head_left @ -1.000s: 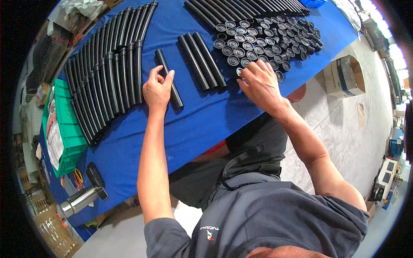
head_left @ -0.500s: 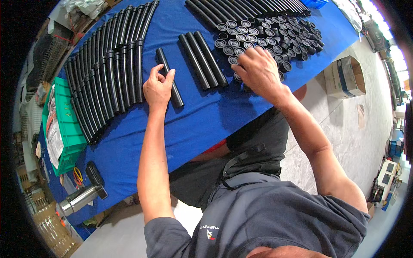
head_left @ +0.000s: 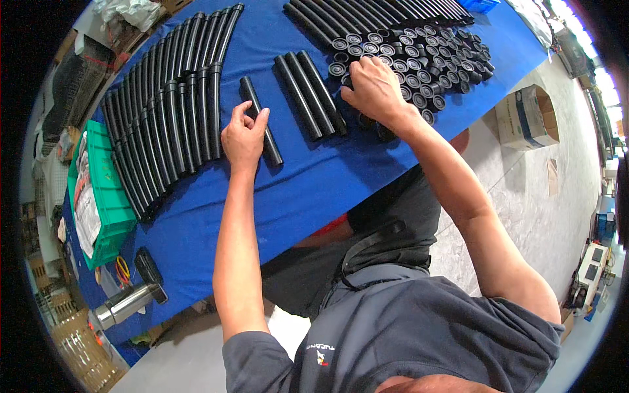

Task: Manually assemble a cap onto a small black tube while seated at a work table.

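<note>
A single short black tube [head_left: 272,144] lies slantwise on the blue cloth. My left hand [head_left: 242,137] is beside it, index finger and thumb apart, the thumb tip overlapping the tube. At the left edge of a heap of round black ringed caps [head_left: 449,80], my right hand [head_left: 377,92] reaches down with curled fingers. A dark bit of a black cap [head_left: 346,80] shows between its thumb and forefinger; the fingertips are partly hidden. Between my hands lie three black tubes [head_left: 309,95] side by side.
Rows of black tubes with collared ends [head_left: 173,124] fill the left of the blue-covered table [head_left: 314,190]. More tubes [head_left: 393,12] lie behind the caps. A green crate [head_left: 116,209], scissors [head_left: 122,270] and a metal cylindrical tool [head_left: 124,306] are at the left. A cardboard box [head_left: 527,118] stands on the floor.
My right hand has shifted left and slightly back toward the heap's left edge, uncovering caps on its right. My left hand stays beside the single tube.
</note>
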Motion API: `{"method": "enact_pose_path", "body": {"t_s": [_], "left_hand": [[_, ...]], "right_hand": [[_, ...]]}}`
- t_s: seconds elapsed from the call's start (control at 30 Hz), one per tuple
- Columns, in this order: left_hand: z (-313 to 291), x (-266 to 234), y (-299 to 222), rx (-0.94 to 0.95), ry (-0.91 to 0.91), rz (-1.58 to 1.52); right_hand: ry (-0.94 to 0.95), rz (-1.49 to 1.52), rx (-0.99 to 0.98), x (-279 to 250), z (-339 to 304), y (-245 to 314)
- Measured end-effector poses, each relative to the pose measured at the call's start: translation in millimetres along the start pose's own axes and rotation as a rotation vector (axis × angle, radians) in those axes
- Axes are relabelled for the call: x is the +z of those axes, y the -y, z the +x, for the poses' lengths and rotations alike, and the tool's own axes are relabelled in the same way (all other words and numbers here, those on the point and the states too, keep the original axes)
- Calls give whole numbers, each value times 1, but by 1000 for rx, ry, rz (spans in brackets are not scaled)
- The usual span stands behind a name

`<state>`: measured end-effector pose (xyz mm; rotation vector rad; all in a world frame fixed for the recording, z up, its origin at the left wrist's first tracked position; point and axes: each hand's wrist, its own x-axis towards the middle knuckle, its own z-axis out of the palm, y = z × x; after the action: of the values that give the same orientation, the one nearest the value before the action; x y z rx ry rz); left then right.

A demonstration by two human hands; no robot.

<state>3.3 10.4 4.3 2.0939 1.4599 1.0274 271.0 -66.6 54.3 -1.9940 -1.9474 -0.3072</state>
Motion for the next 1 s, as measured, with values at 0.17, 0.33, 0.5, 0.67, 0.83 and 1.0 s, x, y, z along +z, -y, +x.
{"method": "enact_pose_path", "body": {"t_s": [0.17, 0.33, 0.5, 0.67, 0.83, 1.0], "left_hand": [[-1, 0, 2, 2, -6, -20], [0, 2, 3, 16, -26, -27], [-2, 0, 0, -4, -21, -24], [-1, -1, 2, 36, -28, -14], [0, -1, 1, 29, -12, 11], [0, -1, 0, 20, -17, 6]], "right_hand": [[85, 30, 12, -1, 5, 0], [52, 6, -23, -5, 5, -2], [-188, 152, -99, -38, -7, -17], [-19, 266, -45, -88, -59, -15], [121, 181, -34, -82, -99, -4], [173, 97, -72, -63, -103, -8]]}}
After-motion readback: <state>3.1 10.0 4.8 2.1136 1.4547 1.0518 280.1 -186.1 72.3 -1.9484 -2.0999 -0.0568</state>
